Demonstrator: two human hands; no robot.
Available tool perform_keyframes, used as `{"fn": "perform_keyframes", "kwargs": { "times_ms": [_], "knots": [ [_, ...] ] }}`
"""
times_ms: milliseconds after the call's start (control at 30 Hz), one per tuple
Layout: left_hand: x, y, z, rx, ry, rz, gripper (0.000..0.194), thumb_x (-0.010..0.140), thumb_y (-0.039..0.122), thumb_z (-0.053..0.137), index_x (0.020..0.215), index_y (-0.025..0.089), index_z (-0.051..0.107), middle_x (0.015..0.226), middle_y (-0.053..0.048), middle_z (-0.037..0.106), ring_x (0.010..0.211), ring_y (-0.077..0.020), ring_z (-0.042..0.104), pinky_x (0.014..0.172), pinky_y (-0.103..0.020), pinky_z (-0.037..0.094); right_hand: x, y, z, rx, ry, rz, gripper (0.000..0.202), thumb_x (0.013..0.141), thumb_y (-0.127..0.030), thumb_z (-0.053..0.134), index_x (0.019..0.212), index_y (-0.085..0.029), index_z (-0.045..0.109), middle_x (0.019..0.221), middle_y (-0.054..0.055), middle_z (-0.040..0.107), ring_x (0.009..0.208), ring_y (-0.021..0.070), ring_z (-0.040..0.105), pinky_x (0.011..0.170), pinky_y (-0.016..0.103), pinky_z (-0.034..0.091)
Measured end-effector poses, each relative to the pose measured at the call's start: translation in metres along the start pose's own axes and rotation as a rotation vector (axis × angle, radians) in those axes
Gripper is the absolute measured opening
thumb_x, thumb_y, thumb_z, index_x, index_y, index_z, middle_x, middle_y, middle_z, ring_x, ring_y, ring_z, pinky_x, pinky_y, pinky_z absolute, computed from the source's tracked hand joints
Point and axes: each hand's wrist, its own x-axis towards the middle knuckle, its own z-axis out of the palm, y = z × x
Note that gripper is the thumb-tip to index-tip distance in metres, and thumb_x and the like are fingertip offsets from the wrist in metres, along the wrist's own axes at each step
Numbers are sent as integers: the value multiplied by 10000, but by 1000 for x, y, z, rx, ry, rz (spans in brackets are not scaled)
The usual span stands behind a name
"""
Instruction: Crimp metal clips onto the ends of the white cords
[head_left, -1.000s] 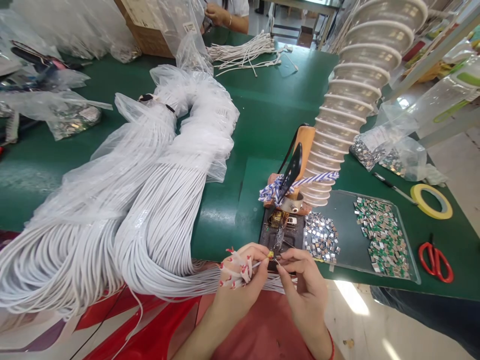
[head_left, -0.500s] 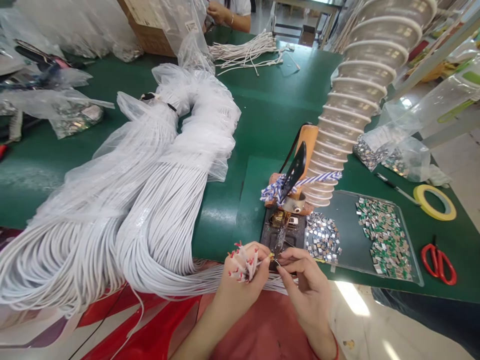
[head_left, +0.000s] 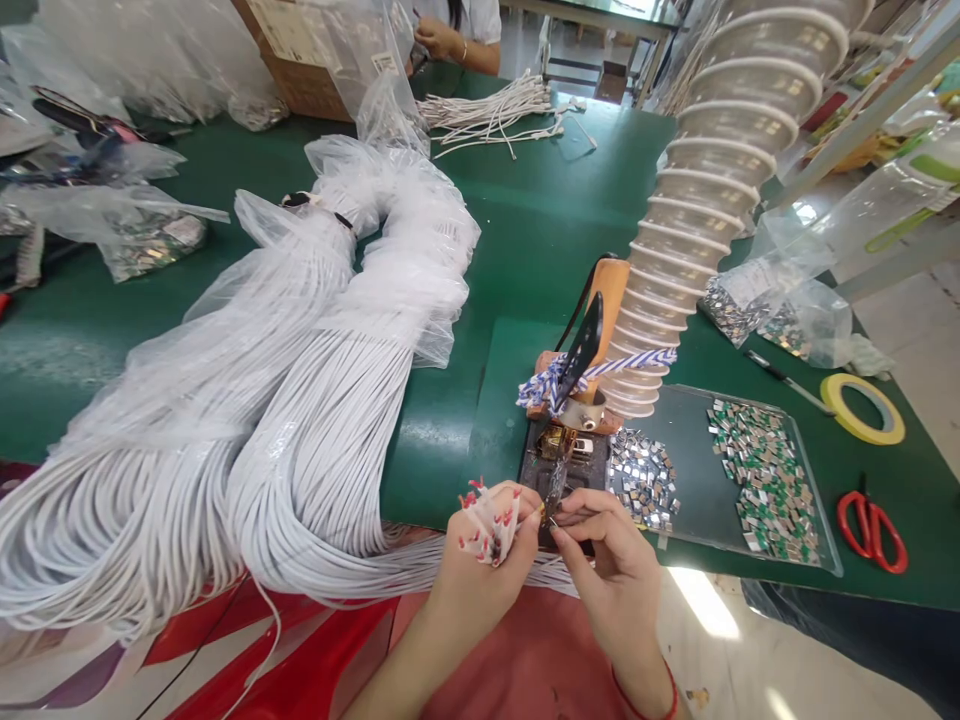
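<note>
My left hand [head_left: 487, 560] is closed around a bunch of white cable ends [head_left: 489, 522] with red tips, its thumb and forefinger pinched near the iron tip. My right hand [head_left: 611, 570] pinches something small and thin just right of it; what exactly is too small to tell. Both hands meet at the front of a dark soldering fixture [head_left: 576, 470], below an orange-handled iron tied with a blue and white cord [head_left: 547, 385]. Small metal connectors [head_left: 643, 480] lie right of the fixture. The long white cables [head_left: 330, 430] run from the left to beneath my hands.
A ribbed clear hose [head_left: 690, 220] rises behind the fixture. A tray [head_left: 694, 450] holds green and silver connectors. Yellow tape [head_left: 862, 408], red scissors [head_left: 871, 530] and a pen [head_left: 787, 382] lie right. Another person's hand [head_left: 439, 38] shows at the top, near a white cable bundle [head_left: 495, 108].
The view has shifted slightly. My left hand's fingertips are a little nearer the iron tip; the right hand keeps its pinch in almost the same place.
</note>
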Motion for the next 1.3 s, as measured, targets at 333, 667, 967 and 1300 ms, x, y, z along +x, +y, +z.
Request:
{"fn": "perform_keyframes", "kwargs": {
  "times_ms": [333, 667, 967, 1300],
  "knots": [
    [1, -2, -5, -32, -11, 6, 210, 850, 143, 517, 657, 195, 580, 731, -35, 683, 685, -160, 660, 662, -247, 535, 2, -1, 1, 34, -45, 28, 189, 835, -52, 661, 748, -220, 670, 889, 51, 684, 821, 184, 681, 684, 280, 570],
    [0, 2, -3, -11, 9, 28, 208, 846, 148, 509, 656, 191, 581, 735, -32, 672, 676, -155, 657, 654, -245, 537, 4, -1, 2, -5, -5, -5, 182, 831, -55, 668, 749, -217, 686, 870, 56, 678, 824, 189, 676, 699, 289, 575],
    [-2, -6, -1, 19, -56, -14, 227, 846, 167, 486, 633, 203, 556, 729, -34, 681, 689, -172, 657, 693, -277, 535, -5, 4, -1, -14, -58, 38, 170, 846, -73, 663, 757, -217, 673, 898, 60, 673, 829, 196, 676, 663, 288, 564],
    [-14, -15, -2, 45, -111, -4, 220, 876, 175, 491, 667, 207, 553, 736, -27, 680, 698, -175, 650, 687, -280, 510, -19, 10, -11, -20, -82, 69, 98, 929, -164, 600, 853, -225, 616, 879, 47, 631, 806, 178, 635, 653, 258, 531]
  ]
}}
